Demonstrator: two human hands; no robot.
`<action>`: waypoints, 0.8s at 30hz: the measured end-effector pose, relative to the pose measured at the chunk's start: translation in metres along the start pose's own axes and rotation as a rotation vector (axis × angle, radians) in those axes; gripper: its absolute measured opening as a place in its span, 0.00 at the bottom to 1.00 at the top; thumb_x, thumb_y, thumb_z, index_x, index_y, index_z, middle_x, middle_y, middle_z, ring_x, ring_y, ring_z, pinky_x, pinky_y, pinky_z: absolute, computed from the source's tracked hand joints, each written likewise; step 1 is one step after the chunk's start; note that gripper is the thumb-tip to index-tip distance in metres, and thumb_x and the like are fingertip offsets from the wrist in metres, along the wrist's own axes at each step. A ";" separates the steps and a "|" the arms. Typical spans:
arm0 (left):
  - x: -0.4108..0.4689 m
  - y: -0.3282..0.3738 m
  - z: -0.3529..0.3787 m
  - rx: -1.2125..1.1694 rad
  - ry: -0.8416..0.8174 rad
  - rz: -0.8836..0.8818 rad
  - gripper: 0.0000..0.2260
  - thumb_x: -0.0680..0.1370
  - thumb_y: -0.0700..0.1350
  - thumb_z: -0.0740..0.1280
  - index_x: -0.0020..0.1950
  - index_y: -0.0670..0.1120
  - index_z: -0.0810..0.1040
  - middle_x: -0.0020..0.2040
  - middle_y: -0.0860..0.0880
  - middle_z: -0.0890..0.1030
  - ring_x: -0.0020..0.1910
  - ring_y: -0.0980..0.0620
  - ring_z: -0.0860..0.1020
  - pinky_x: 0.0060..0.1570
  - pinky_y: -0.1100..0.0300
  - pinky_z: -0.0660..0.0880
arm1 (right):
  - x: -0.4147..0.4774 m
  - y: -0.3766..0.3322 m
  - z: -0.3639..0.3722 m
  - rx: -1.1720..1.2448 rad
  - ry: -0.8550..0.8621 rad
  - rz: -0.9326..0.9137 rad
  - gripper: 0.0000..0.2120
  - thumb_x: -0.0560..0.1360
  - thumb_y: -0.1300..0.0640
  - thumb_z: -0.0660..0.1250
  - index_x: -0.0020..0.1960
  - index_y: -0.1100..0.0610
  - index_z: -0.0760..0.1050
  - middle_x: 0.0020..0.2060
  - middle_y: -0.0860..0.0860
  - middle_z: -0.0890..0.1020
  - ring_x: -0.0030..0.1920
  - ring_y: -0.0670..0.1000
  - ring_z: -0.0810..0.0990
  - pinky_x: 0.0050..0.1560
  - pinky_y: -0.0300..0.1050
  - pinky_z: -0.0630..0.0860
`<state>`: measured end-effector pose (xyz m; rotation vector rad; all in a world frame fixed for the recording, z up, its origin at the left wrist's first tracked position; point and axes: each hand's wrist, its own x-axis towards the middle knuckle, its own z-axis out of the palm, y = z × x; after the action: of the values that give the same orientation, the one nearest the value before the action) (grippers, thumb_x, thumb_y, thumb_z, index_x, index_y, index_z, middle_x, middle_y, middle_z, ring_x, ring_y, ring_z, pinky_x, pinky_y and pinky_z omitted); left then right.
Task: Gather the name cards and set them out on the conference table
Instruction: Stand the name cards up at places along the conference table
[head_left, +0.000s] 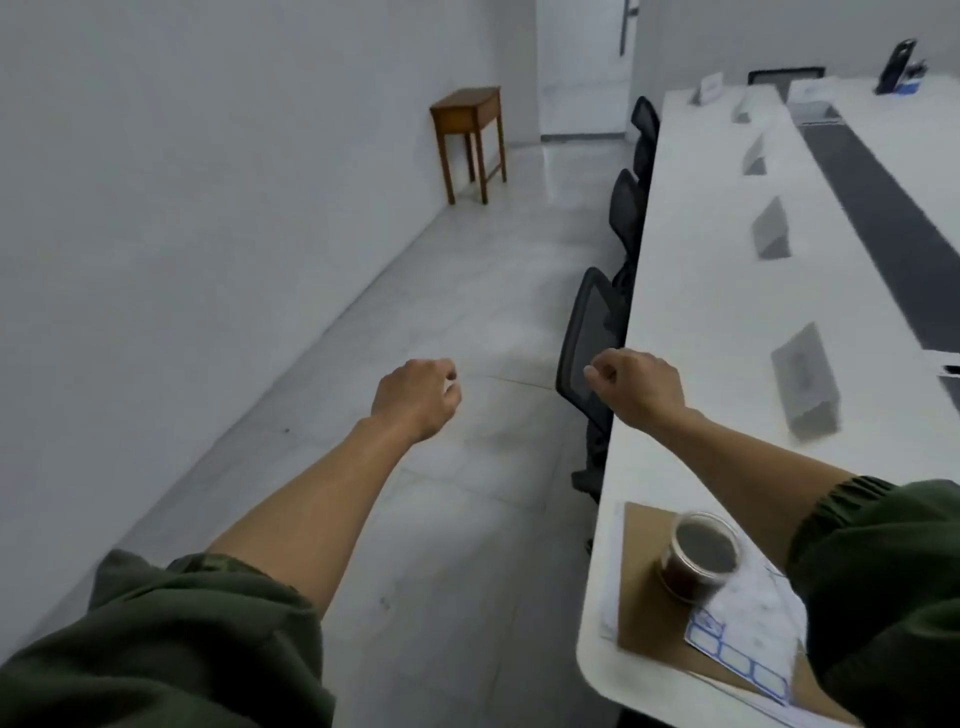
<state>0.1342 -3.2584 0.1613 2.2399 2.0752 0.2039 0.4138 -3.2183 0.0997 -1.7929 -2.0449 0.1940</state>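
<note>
Several grey tent-shaped name cards stand in a row along the white conference table (691, 270): the nearest name card (805, 384), a second name card (771, 228), and further name cards (754, 153) toward the far end. My left hand (415, 400) hovers over the floor, left of the table, fingers curled in; a small pale spot shows at its fingertips and I cannot tell what it is. My right hand (639, 387) hangs over the table's near edge, fingers curled, nothing visible in it.
Black mesh chairs (592, 343) are tucked along the table's left side. A wooden side table (470, 135) stands against the wall ahead. Near me on the table lie a brown board (644, 597), a jar (701, 556) and a label sheet (737, 639). A dark strip (883, 208) runs down the tabletop.
</note>
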 end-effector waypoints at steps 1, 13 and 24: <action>-0.002 -0.018 -0.002 0.004 -0.002 -0.032 0.14 0.80 0.51 0.60 0.63 0.48 0.76 0.56 0.46 0.81 0.53 0.45 0.79 0.50 0.53 0.76 | 0.007 -0.015 0.007 0.003 -0.006 -0.024 0.15 0.79 0.44 0.60 0.50 0.52 0.80 0.48 0.50 0.83 0.46 0.56 0.80 0.42 0.45 0.72; 0.090 -0.197 0.013 0.041 -0.054 -0.179 0.15 0.80 0.51 0.59 0.64 0.48 0.75 0.58 0.46 0.80 0.55 0.45 0.78 0.52 0.53 0.75 | 0.174 -0.147 0.130 0.048 -0.087 -0.127 0.17 0.78 0.43 0.61 0.60 0.51 0.79 0.54 0.49 0.83 0.54 0.54 0.81 0.49 0.45 0.73; 0.288 -0.302 -0.018 0.015 -0.093 -0.200 0.16 0.79 0.52 0.60 0.65 0.49 0.75 0.57 0.47 0.80 0.55 0.46 0.78 0.52 0.53 0.75 | 0.377 -0.207 0.177 0.040 -0.113 -0.100 0.16 0.78 0.43 0.62 0.60 0.49 0.78 0.55 0.46 0.82 0.55 0.53 0.80 0.50 0.45 0.73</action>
<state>-0.1447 -2.9478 0.1458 1.9904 2.2372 0.0693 0.1218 -2.8559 0.0958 -1.6865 -2.1863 0.3109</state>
